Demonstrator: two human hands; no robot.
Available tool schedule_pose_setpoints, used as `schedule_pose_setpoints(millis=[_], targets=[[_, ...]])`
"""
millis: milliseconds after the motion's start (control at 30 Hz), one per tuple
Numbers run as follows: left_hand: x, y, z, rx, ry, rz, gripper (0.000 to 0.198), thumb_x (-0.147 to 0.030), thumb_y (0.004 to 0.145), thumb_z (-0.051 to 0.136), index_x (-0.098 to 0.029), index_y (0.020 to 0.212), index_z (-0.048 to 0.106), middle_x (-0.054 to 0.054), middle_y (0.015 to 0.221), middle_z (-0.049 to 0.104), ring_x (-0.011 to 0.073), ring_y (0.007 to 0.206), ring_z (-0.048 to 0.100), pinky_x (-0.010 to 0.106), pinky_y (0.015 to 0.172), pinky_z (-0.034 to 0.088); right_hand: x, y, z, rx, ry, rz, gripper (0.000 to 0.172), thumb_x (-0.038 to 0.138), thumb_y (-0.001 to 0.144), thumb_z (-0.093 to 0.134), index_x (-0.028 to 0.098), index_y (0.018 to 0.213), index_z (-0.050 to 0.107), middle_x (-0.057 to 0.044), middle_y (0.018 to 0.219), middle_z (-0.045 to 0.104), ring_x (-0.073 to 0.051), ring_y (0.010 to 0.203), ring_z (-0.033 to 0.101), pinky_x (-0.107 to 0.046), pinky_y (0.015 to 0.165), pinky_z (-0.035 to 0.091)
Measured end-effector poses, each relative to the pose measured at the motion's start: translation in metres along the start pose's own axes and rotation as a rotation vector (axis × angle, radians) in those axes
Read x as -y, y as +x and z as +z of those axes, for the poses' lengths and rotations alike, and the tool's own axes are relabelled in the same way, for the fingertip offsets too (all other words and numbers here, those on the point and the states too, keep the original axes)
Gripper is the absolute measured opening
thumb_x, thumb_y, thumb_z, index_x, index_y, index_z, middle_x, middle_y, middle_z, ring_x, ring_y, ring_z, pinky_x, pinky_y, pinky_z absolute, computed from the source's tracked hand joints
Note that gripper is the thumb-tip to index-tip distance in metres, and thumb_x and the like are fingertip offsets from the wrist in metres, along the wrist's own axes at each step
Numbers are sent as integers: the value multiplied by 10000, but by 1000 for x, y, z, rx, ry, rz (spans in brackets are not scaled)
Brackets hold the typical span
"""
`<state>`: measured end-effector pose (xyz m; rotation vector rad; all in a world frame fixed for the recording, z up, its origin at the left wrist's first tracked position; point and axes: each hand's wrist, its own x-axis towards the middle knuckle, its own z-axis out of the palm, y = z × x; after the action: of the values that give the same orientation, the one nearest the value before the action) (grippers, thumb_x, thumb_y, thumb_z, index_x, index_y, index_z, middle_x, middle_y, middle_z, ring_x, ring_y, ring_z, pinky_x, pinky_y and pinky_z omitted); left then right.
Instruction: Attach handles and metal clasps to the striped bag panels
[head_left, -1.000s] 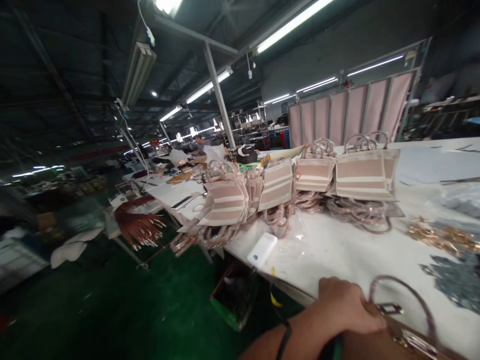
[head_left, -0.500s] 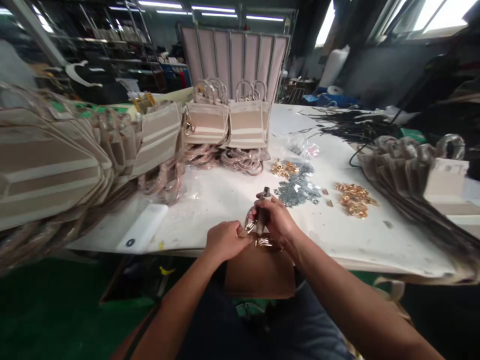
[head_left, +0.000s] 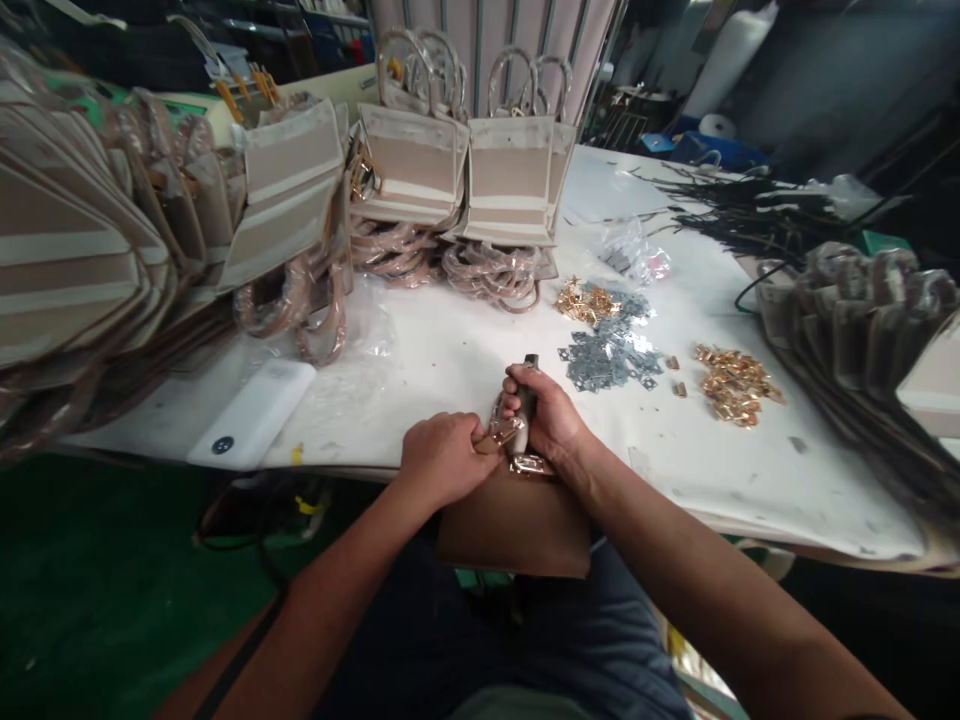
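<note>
A brown bag (head_left: 517,525) hangs over the near edge of the white table (head_left: 450,370), resting against my lap. My left hand (head_left: 442,458) is closed on the bag's top edge by its plastic-wrapped handle. Beside it, my right hand (head_left: 544,412) is wrapped round a dark-tipped tool (head_left: 528,395) held upright over the gold clasp (head_left: 529,464) on the bag's top. The two hands nearly touch.
Rows of beige striped bags (head_left: 510,175) stand at the back and along the left (head_left: 82,250). Gold fittings (head_left: 731,380), silver plates (head_left: 611,352) and more gold pieces (head_left: 583,298) lie ahead. A white power bank (head_left: 251,412) sits left; stacked bags (head_left: 862,320) right.
My view swung from the factory aisle round to the table, then tilted lower and closer. Both hands came together on the brown bag, the right one holding the tool.
</note>
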<state>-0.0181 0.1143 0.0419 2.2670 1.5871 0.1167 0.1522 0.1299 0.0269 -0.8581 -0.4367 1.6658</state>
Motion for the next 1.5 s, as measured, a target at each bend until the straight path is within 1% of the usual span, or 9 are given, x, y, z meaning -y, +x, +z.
schedule_pose_setpoints(millis=[133,333,500,933,1167,1267,1333,1400,1500], targets=[[-1,-2,1,-18,6,9,298,-557,873,638,-265,829,674,37,894,744,272,876,683,347,740,411,0,0,3,31,-42,55,433,427,761,864,236,776,475,82,631,427,-91,504,352,-216,454,361],[-2,-2,3,-20,7,10,234,-491,852,651,-259,823,667,40,900,745,279,893,682,362,745,418,-2,0,8,0,10,45,446,366,742,883,241,816,461,86,689,467,-77,508,325,-206,450,339],[-5,1,1,12,20,-8,229,-476,873,613,-257,832,667,53,925,762,298,935,698,387,763,438,-1,-2,10,-7,4,66,473,381,734,882,243,816,437,93,658,429,-74,498,310,-194,438,339],[-8,5,2,55,54,-53,219,-471,884,604,-265,884,677,64,958,770,303,966,709,391,794,452,-2,-4,10,74,26,98,499,404,730,924,230,796,461,86,674,456,-66,498,327,-179,407,337],[-9,8,0,76,53,-76,282,-541,873,608,-265,842,660,59,926,759,299,902,704,371,715,417,-6,1,9,76,7,75,509,460,732,915,235,821,468,80,693,480,-69,497,337,-180,389,307],[-7,8,-2,93,58,-80,321,-593,845,645,-273,844,659,44,904,755,284,863,695,350,676,388,14,-7,10,52,-20,-83,516,548,738,894,234,847,500,74,714,487,-74,514,364,-194,418,327],[-6,7,-2,77,54,-65,348,-625,846,645,-277,836,654,36,902,750,277,853,687,340,651,361,35,-25,11,28,-160,-289,487,577,781,864,236,860,525,66,723,500,-84,532,393,-213,457,353],[-4,6,-1,54,46,-51,372,-645,862,625,-276,815,640,31,894,742,269,839,678,333,627,329,54,-51,9,43,-470,-456,421,536,815,857,233,855,567,53,725,526,-102,565,438,-236,512,387],[0,2,1,32,29,-37,422,-681,872,599,-269,781,616,29,866,722,259,815,662,324,608,295,57,-90,-3,166,-1103,-519,284,369,787,895,226,899,676,8,847,642,-152,712,570,-269,638,443]])
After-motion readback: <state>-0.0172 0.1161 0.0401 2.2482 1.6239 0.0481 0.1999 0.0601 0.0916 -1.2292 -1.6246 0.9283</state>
